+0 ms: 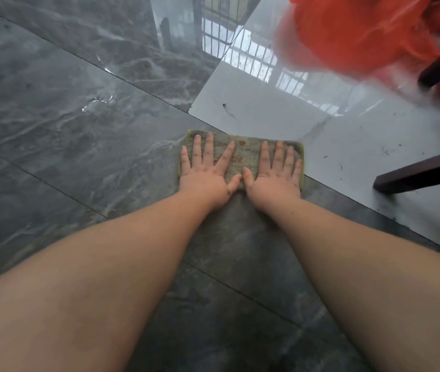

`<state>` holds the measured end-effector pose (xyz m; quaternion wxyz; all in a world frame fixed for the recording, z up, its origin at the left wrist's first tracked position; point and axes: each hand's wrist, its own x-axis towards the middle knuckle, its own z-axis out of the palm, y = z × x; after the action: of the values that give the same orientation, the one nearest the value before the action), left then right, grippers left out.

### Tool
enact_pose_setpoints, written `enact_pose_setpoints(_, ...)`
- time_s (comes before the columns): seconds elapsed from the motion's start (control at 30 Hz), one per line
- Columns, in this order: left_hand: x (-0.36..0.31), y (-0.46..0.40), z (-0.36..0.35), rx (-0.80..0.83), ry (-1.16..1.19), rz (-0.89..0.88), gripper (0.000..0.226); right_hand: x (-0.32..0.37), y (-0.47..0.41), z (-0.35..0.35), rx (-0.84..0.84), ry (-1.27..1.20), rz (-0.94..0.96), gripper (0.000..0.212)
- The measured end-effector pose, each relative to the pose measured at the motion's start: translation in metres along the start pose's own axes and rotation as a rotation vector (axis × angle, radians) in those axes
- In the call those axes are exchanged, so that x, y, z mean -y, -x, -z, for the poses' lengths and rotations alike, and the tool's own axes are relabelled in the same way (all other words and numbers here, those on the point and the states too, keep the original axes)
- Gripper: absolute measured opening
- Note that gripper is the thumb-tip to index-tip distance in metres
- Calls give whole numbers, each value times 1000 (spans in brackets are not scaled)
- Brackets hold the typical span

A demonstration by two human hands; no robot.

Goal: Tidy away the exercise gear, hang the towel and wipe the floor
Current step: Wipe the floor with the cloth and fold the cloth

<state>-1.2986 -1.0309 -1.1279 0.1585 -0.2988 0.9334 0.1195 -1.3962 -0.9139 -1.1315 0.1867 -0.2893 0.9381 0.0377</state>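
Obs, head view: both hands flat on folded cloth (241, 157), which lies on the floor (66, 135)

- Cloth: grey-green, yellow-green edging at its L end, small red mark near far edge. Sits on dark marbled tile, far R corner just at the seam where dark tile meets pale tile (321, 135)
- Left hand (206, 170): palm down, fingers straight + spread, pressing L half of cloth. Not curled round anything
- Right hand (275, 173): same, palm down, fingers straight, pressing R half. Thumbs of both nearly touching at cloth's near edge, mid
- Both forearms bare, extended fwd from near edge of view
- Dark tile L of cloth looks wet/streaky, w/ shiny patches; tile nearer the person, under the arms, looks duller
- Pale tile: dark specks + smudges, reflects a window grille
- Far R corner: orange-red fabric (361, 30), blurred, can't tell what it is
- R edge: two dark wood furniture legs (422, 173), on pale tile, well apart from cloth
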Motion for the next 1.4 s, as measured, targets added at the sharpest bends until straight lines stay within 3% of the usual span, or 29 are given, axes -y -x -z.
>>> enact_pose_setpoints(0.5,46,268,-87,87,68,115,79,37,255,-93,78,20,103,83)
enact_pose_setpoints(0.7,70,310,-109,65,83,196,81,50,286,-110,47,52,187,83)
enact_pose_setpoints(0.87,70,293,-111,1,83,220,87,54,253,-98,32,72,310,83)
enact_pose_setpoints(1.03,81,222,-72,70,58,348,88,87,186,-75,-13,67,332,81)
enact_pose_setpoints(1.1,96,187,-54,114,43,327,89,102,153,-61,-2,81,330,82)
enact_pose_setpoints(1.4,166,18,15,26,-21,198,90,167,-9,-3,-1,31,272,79)
